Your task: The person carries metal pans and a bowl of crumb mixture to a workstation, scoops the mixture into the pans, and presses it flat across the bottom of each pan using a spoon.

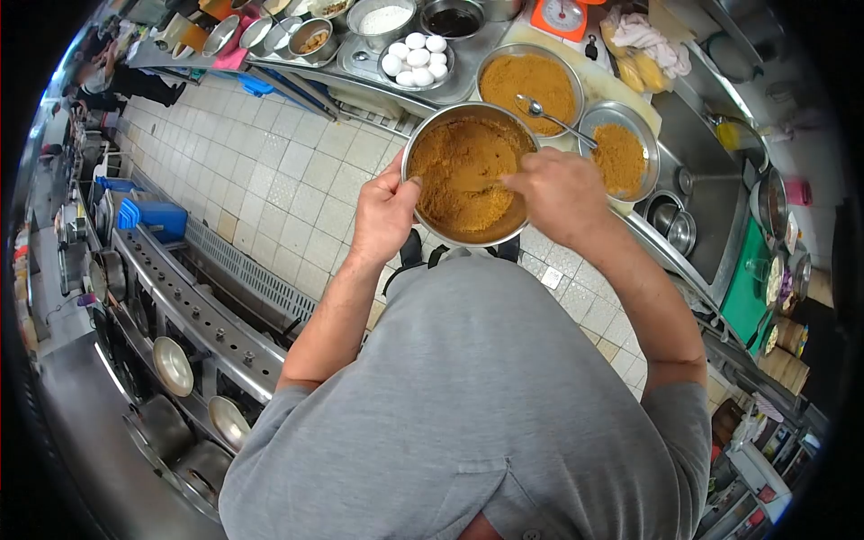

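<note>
My left hand [387, 211] is closed on the left rim of a round metal bowl [468, 240], with the thumb over the edge. The bowl is raised in front of my body and tipped so its inside faces me. Golden-brown powder [459, 162] coats the inside and heaps toward the middle. At the bowl's right edge is my right hand [562, 193], fingers curled and the index finger reaching in over the powder. Whatever those fingers grip is mostly hidden; a thin shape near the fingertip is too unclear to name.
Beyond the bowl, a large pan of brown powder [517, 76] and a smaller pan of it [621, 162] stand on the counter, a metal spoon [549, 115] across them. Nearby are eggs [418, 58], an orange scale [560, 16] and a sink [711, 216]. A stove [202, 310] lines the left.
</note>
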{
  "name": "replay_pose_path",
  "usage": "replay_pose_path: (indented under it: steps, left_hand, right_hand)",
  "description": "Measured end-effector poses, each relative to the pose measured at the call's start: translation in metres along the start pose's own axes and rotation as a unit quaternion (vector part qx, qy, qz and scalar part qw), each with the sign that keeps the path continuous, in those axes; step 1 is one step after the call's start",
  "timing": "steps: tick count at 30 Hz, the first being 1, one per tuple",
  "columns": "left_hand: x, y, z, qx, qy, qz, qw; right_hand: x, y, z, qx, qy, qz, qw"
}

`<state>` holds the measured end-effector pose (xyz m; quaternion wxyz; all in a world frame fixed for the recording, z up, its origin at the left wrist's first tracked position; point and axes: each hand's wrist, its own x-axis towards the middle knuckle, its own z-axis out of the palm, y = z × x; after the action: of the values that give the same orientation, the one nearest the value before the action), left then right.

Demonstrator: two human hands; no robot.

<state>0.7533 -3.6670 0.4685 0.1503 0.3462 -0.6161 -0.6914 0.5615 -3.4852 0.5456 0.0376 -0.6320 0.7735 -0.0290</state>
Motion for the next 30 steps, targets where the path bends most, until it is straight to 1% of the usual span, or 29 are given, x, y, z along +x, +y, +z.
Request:
replay_pose_path:
  steps: [1, 3, 4, 5, 6, 7, 9, 10, 12, 13, 15, 16, 18, 19, 21, 22, 24, 25, 27, 28, 30]
  left_hand:
    - [0.0, -0.001, -0.001, 0.01, 0.001, -0.001, 1.0]
    - [0.001, -0.004, -0.005, 0.019, -0.012, 0.014, 1.0]
    - [0.003, -0.005, -0.007, 0.029, -0.025, 0.028, 0.999]
    - [0.003, -0.005, -0.007, 0.029, -0.025, 0.027, 0.999]
    - [0.003, -0.005, -0.008, 0.028, -0.022, 0.019, 0.999]
    - [0.001, -0.006, -0.008, 0.028, -0.021, 0.009, 0.999]
    - [0.0, -0.001, -0.009, 0.03, -0.021, -0.004, 0.999]
    - [0.002, 0.002, -0.008, 0.032, -0.023, -0.015, 0.999]
    - [0.002, 0.004, -0.008, 0.03, -0.027, -0.012, 0.999]
    - [0.002, 0.004, -0.008, 0.026, -0.027, -0.012, 0.999]
    - [0.004, 0.007, -0.01, 0.012, -0.027, -0.026, 0.999]
    - [0.002, 0.008, -0.01, -0.002, -0.031, -0.042, 0.999]
    - [0.001, 0.015, -0.007, -0.007, -0.029, -0.046, 0.998]
    - [0.002, 0.018, -0.006, -0.012, -0.028, -0.05, 0.998]
    - [-0.001, 0.014, -0.006, 0.001, -0.02, -0.051, 0.999]
    - [-0.001, 0.011, -0.007, 0.013, -0.006, -0.054, 0.998]
    - [0.001, 0.005, -0.012, 0.006, -0.009, -0.05, 0.999]
    - [0.001, 0.003, -0.013, 0.001, -0.016, -0.044, 0.999]
    - [0.0, 0.007, -0.008, -0.004, -0.013, -0.041, 0.999]
    - [0.001, 0.009, -0.008, -0.01, -0.008, -0.039, 0.999]
    - [0.002, 0.001, -0.01, 0.001, -0.007, -0.023, 1.0]
  right_hand:
    - [0.001, -0.005, 0.007, -0.001, -0.001, -0.001, 1.0]
    - [0.002, -0.016, 0.028, 0.01, -0.078, -0.06, 0.995]
    - [0.002, -0.011, 0.026, 0.01, -0.077, -0.059, 0.995]
    - [0.0, -0.001, 0.021, -0.028, -0.07, -0.035, 0.997]
    - [0.001, 0.004, 0.017, -0.066, -0.063, -0.015, 0.996]
    - [0.003, 0.002, 0.014, -0.065, -0.065, -0.019, 0.996]
    - [0.006, -0.001, 0.01, -0.008, 0.055, -0.033, 0.998]
    - [0.005, 0.001, 0.015, -0.01, 0.056, -0.032, 0.998]
    - [0.005, 0.005, 0.032, -0.035, -0.006, -0.092, 0.995]
    - [0.005, 0.01, 0.025, -0.035, -0.005, -0.091, 0.995]
    - [0.008, 0.019, 0.005, -0.058, 0.043, -0.047, 0.996]
    - [0.009, 0.014, 0.01, -0.057, 0.04, -0.048, 0.996]
    - [0.015, 0.001, 0.019, -0.011, 0.087, -0.065, 0.994]
    - [0.012, 0.0, 0.018, -0.013, 0.09, -0.061, 0.994]
    - [0.004, -0.005, 0.014, 0.001, -0.077, -0.019, 0.997]
    - [0.006, -0.005, 0.01, -0.001, -0.077, -0.021, 0.997]
    - [0.006, -0.01, 0.002, 0.013, 0.011, 0.077, 0.997]
    - [0.005, -0.013, 0.009, 0.014, 0.009, 0.078, 0.997]
    - [0.005, -0.017, 0.026, 0.025, -0.038, 0.088, 0.995]
    - [0.004, -0.018, 0.023, 0.025, -0.035, 0.087, 0.995]
    - [-0.001, -0.021, 0.017, 0.072, -0.049, 0.057, 0.995]
